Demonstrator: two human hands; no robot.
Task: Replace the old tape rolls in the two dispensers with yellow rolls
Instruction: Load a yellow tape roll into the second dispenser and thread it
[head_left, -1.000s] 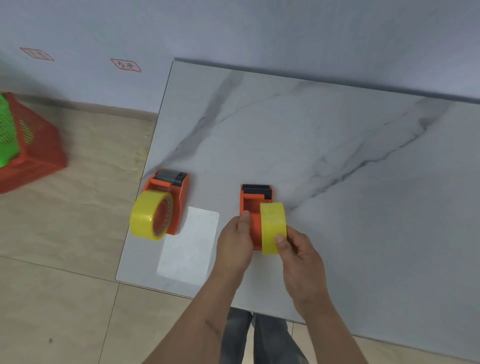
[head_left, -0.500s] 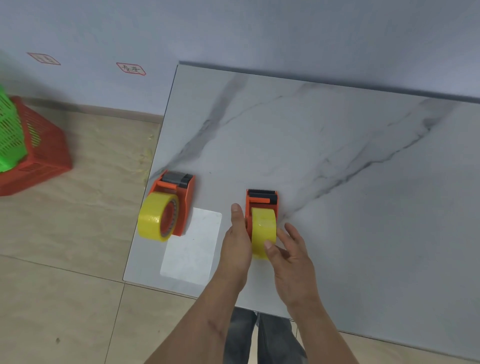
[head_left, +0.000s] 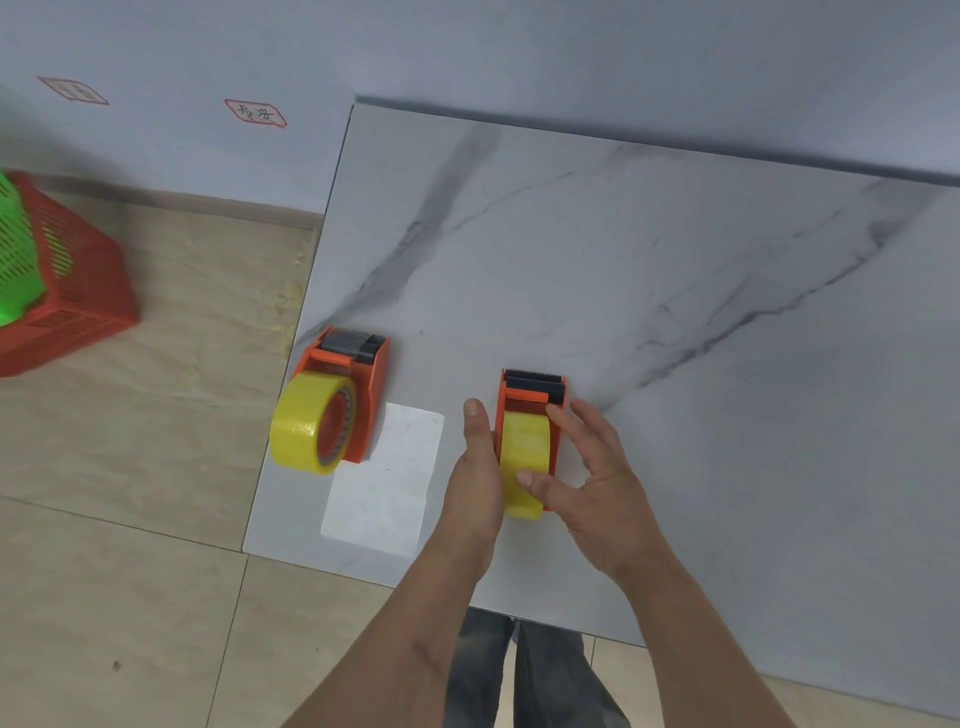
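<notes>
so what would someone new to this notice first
Two orange tape dispensers loaded with bright yellow tape stand out on the pale marble table. The left dispenser sits at the table's left edge, its yellow roll facing the floor. Both hands, left hand and right hand, flank the right dispenser, the right thumb on its roll.

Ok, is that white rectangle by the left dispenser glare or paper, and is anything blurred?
Head view: the white rectangle looks like a bright light reflection on the glossy table, though a sheet cannot be ruled out; both hands and dispensers are sharp; the wide lens bends the table's far edge; wall labels unreadable.
</notes>
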